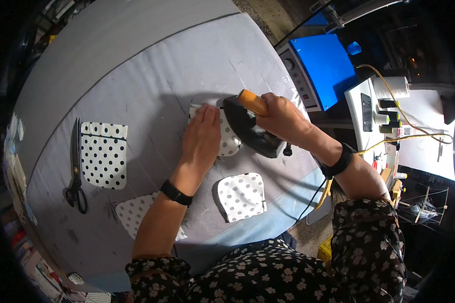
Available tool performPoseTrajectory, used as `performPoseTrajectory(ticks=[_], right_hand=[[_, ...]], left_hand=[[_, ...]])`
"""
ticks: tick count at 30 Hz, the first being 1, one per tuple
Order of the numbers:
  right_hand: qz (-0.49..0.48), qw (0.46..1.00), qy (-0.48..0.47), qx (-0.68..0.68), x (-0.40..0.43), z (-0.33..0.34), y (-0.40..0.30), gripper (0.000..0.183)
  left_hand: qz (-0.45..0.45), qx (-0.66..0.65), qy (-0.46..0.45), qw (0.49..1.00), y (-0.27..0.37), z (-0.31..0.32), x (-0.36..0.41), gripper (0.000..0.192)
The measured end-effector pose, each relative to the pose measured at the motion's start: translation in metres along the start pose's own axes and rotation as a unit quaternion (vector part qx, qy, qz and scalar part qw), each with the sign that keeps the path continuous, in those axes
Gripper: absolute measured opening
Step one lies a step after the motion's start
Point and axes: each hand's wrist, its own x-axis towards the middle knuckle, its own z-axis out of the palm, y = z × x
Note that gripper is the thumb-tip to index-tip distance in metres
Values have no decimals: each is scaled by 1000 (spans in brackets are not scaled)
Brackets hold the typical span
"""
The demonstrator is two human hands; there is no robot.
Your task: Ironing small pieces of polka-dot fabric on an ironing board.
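My right hand [284, 117] grips the orange handle of a black clothes iron [250, 128], whose edge is over the right side of a polka-dot fabric piece [229, 140]. My left hand [202, 136] lies flat on that piece, fingers together, pressing its upper left part. Nearer to me lies a white piece with grey dots [242, 195]. Another dotted piece [134, 214] is partly under my left forearm. Far left, a dotted piece with a dark line near its top [104, 159] lies beside black-handled fabric scissors [75, 170]. The iron's soleplate is hidden.
The padded, cloth-covered table [197, 64] spreads beneath everything. At the right stand a blue control box [324, 68], a white surface with thread spools [382, 119] and a large white thread cone [394, 88]. A yellow cord [398, 140] and a black cable [311, 204] run near my right arm.
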Motion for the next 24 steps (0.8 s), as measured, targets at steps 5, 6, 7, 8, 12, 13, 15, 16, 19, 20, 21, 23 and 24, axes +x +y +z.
performPoseTrajectory(ticks=[5,6,7,8,12,13,15,16,19,20,21,23,24], right_hand=[[-40,999,-4,-22,9,2,-6,32],[-39,999,-3,-22,10,2,-7,32],[-46,998,1,-35,11,2,-8,30],[-53,997,6,-48,12,2,-9,28],[-83,995,45,-33,19,8,-4,30],[-70,996,39,-39,19,6,-8,31],[-56,997,34,-46,18,2,-16,31],[-41,998,28,-40,17,1,-19,31],[-29,999,26,-35,18,1,-24,31],[-32,998,30,-36,19,1,-26,31],[-28,999,29,-34,20,4,-24,31],[-29,998,43,-30,25,8,-20,30],[-27,999,36,-26,27,9,-23,30]], left_hand=[[-3,23,-38,999,0,-2,-3,40],[-9,7,-49,999,-1,-2,-4,42],[-15,-9,-59,998,-1,-3,-4,44],[-14,-10,-59,998,-1,-4,-4,44],[-64,-99,-84,990,-4,-4,-3,47],[-67,-116,-82,988,-4,-4,-3,47],[-68,-135,-77,985,-3,-8,-4,47],[-68,-154,-72,983,-2,-10,-4,46],[-52,-152,-52,986,-1,-10,-7,45],[-51,-153,-53,986,-1,-9,-8,45],[-46,-145,-49,987,0,-8,-10,45],[-40,-141,-50,988,0,-6,-10,44],[-21,-131,-11,991,0,-6,-12,42]])
